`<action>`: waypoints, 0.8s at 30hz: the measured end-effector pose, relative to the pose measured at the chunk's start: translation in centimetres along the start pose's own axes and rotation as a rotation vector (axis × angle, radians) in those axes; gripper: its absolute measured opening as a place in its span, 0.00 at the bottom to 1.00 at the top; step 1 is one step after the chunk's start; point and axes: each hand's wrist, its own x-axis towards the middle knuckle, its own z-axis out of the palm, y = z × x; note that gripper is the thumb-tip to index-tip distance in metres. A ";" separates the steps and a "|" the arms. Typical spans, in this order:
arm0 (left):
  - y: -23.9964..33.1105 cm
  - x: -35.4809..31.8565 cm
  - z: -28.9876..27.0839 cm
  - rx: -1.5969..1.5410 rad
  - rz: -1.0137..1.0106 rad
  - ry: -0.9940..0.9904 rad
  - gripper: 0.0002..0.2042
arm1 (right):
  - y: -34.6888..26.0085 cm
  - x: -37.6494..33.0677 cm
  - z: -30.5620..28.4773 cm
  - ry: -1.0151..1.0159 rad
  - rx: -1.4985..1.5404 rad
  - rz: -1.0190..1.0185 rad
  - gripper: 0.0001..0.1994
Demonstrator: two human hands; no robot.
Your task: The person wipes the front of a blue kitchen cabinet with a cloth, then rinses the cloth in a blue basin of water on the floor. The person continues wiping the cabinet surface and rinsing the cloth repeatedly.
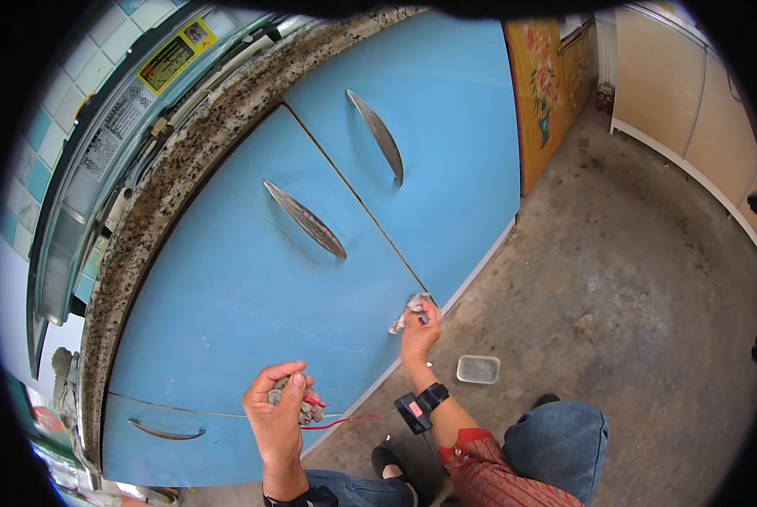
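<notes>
Right hand (419, 331) is pinching a small crumpled rag (410, 309) shut between fingertips, pressing it against the lower corner of the blue cabinet door (446, 127), right by the seam where it is meeting the neighbouring door (226, 287). Rag is bunching just above the grip, white-grey, looking soft and light, so it is probably handling floppy, no stiffness, easiest taken by a wadded fistful rather than an edge. Left hand (278, 410) is closing around a grey lumpy wad (298, 404), maybe another cloth or scrubber, cannot tell which, with a thin red string (340, 420) trailing out to the right of the grip. That wad also looking soft and squashable. Small clear plastic tub (478, 368) is sitting on the concrete floor (632, 279), just right of the right wrist, apart from it. Black band with a small device (418, 409) is riding on the right wrist below the grip. Labels: yellow rectangular sticker (175, 55) and a paler grey-white rectangular one (112, 131) are sitting on the metal stove edge, well up and left of both hands, above the speckled stone counter (184, 169). Orange flower-painted panel (543, 84) is standing far above the right hand.
</notes>
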 end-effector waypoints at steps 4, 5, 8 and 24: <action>-0.1 0.2 0.3 -0.002 -0.020 -0.021 0.05 | 5.4 2.3 -1.5 0.214 -0.041 0.643 0.16; -0.1 0.3 0.4 0.006 -0.022 -0.017 0.05 | 6.1 2.3 -1.9 0.155 -0.083 0.613 0.19; -0.2 0.5 0.5 0.016 -0.027 -0.014 0.05 | 6.0 1.0 -2.1 0.015 -0.170 0.528 0.25; -0.7 0.7 0.3 0.019 -0.019 -0.059 0.05 | 5.1 -0.7 -1.7 -0.215 -0.213 0.393 0.28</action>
